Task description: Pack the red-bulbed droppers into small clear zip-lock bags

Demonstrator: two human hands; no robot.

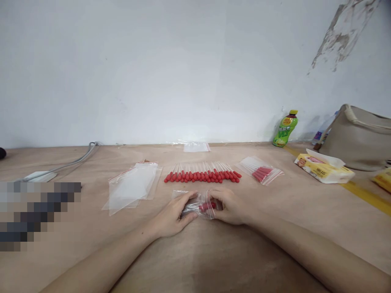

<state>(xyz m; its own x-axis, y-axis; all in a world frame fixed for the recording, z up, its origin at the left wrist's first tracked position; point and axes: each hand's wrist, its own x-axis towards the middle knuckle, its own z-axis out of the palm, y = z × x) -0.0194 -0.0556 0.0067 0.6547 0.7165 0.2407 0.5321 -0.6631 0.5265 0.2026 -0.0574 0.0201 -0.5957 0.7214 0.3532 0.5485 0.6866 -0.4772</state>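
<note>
In front of me lies a clear zip bag (200,199) with a few red-tipped sticks (207,206) inside, their red ends towards the zip. My left hand (177,213) grips the bag's closed end, thumb and fingers on its opposite sides. At the zip end, my right hand (229,205) pinches the plastic with curled fingers, close to the red tips. Just beyond, a row of many loose red-tipped sticks (201,176) lies on the table, red ends facing me. Part of the bag is hidden by my fingers.
Flat, transparent zip bags (132,185) are stacked on the left. A filled bag of red-tipped sticks (261,171) lies right of the row. Farther right are a yellow tissue pack (324,169), a green bottle (285,129) and a beige bag (357,136). A grey cable (73,160) crosses the left side.
</note>
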